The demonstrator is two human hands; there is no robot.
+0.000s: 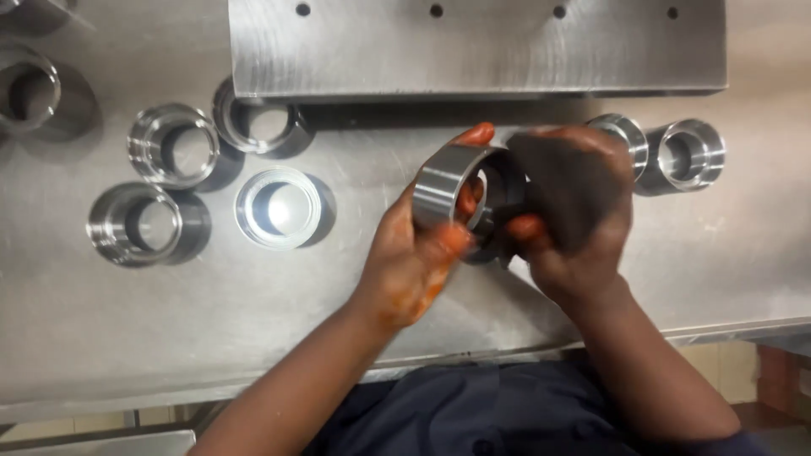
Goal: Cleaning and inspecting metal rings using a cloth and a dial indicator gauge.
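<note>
I'm in a machine workshop: turned steel rings (173,145) sit left of my hands on a metal bench (101,338), a drilled steel plate (477,46) lying beyond them.

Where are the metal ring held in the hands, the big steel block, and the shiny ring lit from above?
held metal ring (439,187): head view, on its outer wall.
steel block (473,51): head view, on its flat top face.
bright ring (279,209): head view, on its lit inner floor.
</note>
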